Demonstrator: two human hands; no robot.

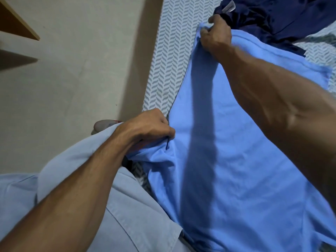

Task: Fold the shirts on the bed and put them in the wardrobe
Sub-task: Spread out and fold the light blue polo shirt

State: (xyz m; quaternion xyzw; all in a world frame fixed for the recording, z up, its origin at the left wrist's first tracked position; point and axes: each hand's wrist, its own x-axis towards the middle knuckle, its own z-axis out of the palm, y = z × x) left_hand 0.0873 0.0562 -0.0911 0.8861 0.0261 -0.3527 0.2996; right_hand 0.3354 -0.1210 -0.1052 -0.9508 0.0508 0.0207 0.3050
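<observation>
A bright blue shirt (227, 142) lies spread over the bed (169, 57), which has a grey and white chevron sheet. My left hand (149, 128) is closed on the shirt's left edge near the bed's side. Farther up, my right hand (215, 33) pinches the same edge at the shirt's far corner, so the edge runs taut between both hands. Behind my right hand a dark navy shirt (278, 17) sits crumpled at the top of the bed. My right forearm casts a long shadow across the blue cloth.
A pale floor (72, 79) runs along the bed's left side. The wooden corner of some furniture (18, 20) juts in at the top left. My own light blue shirt (127, 206) fills the lower left, and a shoe tip (101, 124) shows by the bed.
</observation>
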